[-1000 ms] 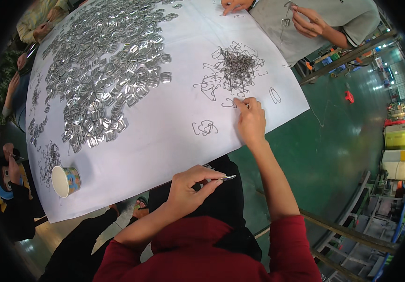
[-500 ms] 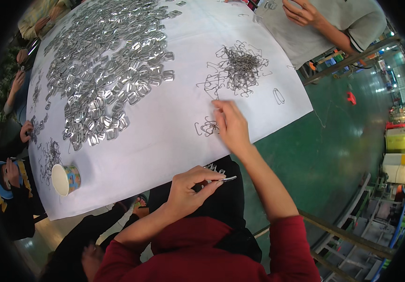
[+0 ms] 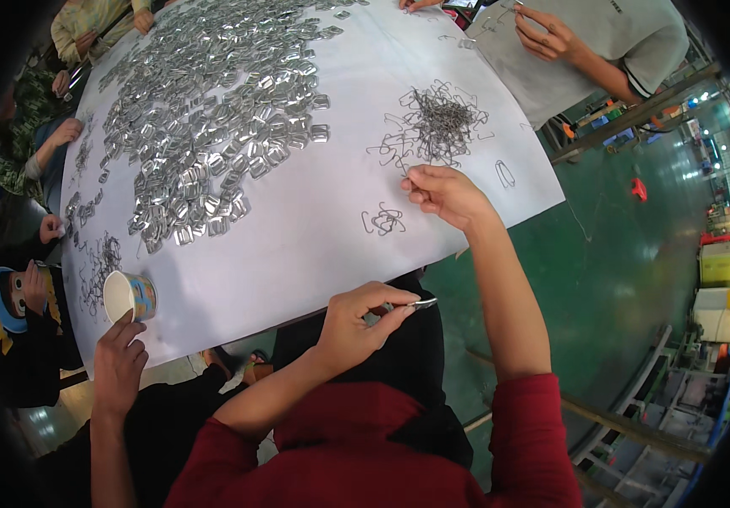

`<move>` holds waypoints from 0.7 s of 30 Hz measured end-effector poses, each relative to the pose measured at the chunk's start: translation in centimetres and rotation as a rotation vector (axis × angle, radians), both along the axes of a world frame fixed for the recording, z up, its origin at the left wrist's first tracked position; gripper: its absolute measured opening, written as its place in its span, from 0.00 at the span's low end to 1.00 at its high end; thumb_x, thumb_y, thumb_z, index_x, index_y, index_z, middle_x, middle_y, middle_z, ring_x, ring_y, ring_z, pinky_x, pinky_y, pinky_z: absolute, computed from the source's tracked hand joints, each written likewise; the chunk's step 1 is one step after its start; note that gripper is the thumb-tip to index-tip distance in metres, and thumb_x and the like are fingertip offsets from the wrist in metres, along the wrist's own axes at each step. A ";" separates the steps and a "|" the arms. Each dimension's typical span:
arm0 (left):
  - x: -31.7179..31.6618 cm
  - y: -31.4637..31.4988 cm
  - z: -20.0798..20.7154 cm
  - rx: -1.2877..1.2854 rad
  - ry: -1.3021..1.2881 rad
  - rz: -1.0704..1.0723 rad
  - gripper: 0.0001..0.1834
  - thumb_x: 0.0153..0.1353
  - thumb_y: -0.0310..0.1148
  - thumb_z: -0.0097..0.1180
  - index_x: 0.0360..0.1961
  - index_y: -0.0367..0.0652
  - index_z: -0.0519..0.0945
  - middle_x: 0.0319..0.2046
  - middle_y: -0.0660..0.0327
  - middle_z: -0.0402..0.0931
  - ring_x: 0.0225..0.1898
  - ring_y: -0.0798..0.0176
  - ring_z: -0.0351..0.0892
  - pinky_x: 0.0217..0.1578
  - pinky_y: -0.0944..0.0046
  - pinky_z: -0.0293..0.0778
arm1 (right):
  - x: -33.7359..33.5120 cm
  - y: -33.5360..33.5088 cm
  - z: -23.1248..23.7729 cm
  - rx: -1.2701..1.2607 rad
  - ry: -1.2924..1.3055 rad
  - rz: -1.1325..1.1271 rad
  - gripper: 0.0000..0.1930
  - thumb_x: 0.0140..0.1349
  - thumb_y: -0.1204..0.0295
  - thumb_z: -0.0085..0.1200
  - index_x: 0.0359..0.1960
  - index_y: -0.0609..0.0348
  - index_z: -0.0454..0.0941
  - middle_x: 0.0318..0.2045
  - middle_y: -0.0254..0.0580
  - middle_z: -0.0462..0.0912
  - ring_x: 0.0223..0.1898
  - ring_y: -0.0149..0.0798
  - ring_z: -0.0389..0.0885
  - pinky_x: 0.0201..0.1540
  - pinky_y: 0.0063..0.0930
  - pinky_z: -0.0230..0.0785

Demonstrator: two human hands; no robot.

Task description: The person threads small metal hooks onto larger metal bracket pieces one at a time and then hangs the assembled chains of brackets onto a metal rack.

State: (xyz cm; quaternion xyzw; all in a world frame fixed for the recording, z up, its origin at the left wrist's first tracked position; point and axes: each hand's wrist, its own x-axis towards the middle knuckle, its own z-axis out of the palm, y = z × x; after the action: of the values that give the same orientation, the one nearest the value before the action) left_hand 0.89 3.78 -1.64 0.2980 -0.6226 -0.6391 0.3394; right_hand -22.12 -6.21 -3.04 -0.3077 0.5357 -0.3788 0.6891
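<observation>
My left hand [image 3: 358, 323] is closed in a pinch over my lap, with a small shiny metal buckle-like piece [image 3: 424, 302] sticking out from between thumb and forefinger. Over the table's near right part, my right hand [image 3: 451, 196] has its fingertips pressed together. A thin wire shows right at those fingertips, but I cannot tell whether it is gripped. Just beyond them lies a tangled pile of bent wire pieces [image 3: 443, 123]. A smaller cluster of bent wires [image 3: 384, 220] lies left of my right hand, close to the table's near edge.
Many flat silvery metal pieces [image 3: 221, 110] cover the left and far parts of the white-covered table [image 3: 297, 229]. A paper cup [image 3: 130, 296] stands at the near left corner, with another person's hand [image 3: 121, 364] at it. Other people's hands work around the edges.
My right hand has pulled slightly right and turned, its fingers now pinched together. My left hand has risen slightly with its metal piece. Another person's hand has come to the paper cup.
</observation>
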 end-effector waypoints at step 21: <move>-1.2 0.5 -0.1 -0.029 0.015 0.079 0.08 0.56 0.20 0.55 0.37 0.35 0.79 0.35 0.60 0.79 0.34 0.74 0.77 0.32 0.75 0.73 | 0.8 10.7 2.5 -0.177 0.225 -0.515 0.09 0.61 0.68 0.51 0.39 0.60 0.72 0.33 0.39 0.79 0.29 0.31 0.79 0.27 0.18 0.68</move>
State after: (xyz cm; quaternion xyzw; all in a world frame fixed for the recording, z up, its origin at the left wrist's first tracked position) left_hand -0.33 4.33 -1.77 0.3125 -0.6168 -0.6183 0.3735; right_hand -21.34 4.45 -0.50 -0.2605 0.6341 -0.5501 0.4769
